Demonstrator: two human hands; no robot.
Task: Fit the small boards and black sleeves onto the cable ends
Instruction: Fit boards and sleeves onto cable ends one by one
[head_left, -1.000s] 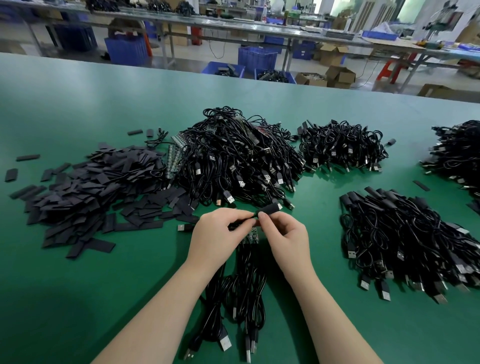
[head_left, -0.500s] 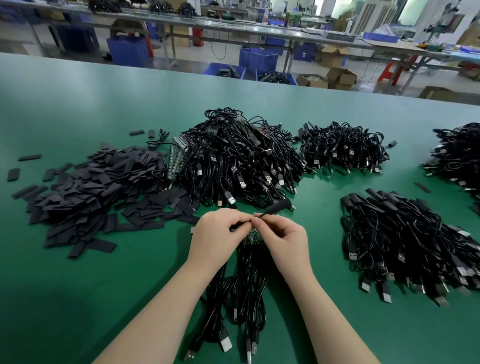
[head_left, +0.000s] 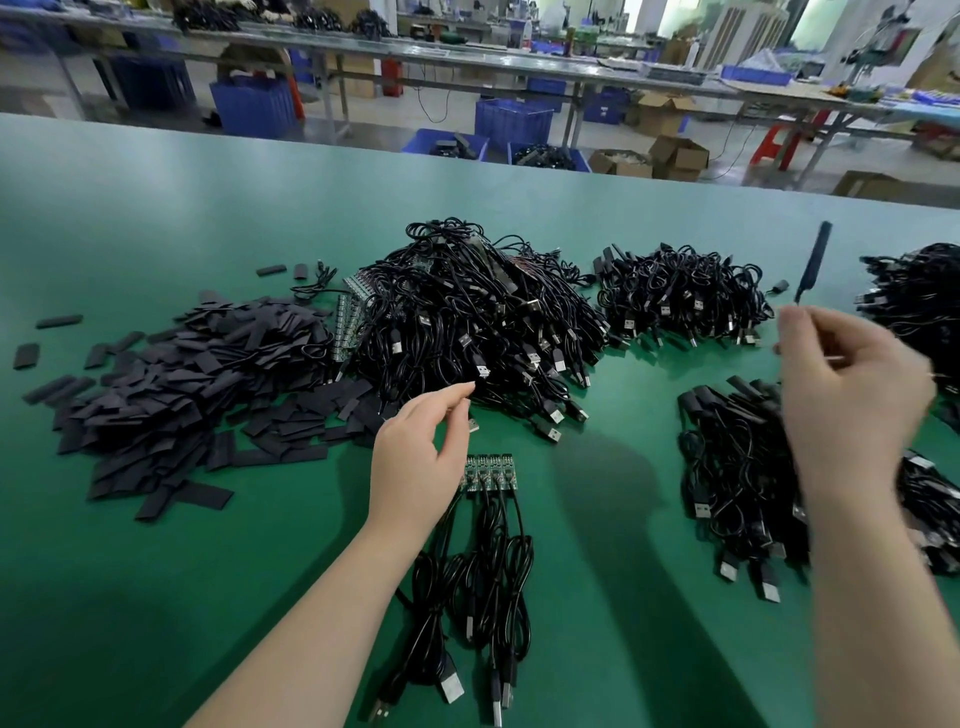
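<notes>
Left hand (head_left: 415, 457) slack, holding nothing, above small boards (head_left: 488, 470) on near cable ends | right hand (head_left: 852, 384) raised far right, blurred, pinching sleeved cable (head_left: 811, 267) | loose black sleeves (head_left: 171, 384) heaped left on green table (head_left: 156, 208)

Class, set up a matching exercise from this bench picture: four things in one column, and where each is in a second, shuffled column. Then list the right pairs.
Things
1. sleeve pile
2. small boards
3. left hand
4. right hand

Places
A. raised at the right, above a cable heap
B. far left of the table
C. on the table in a row, just right of the left hand
D. near the front edge of the big middle cable heap

Pairs: 1-B, 2-C, 3-D, 4-A
</notes>
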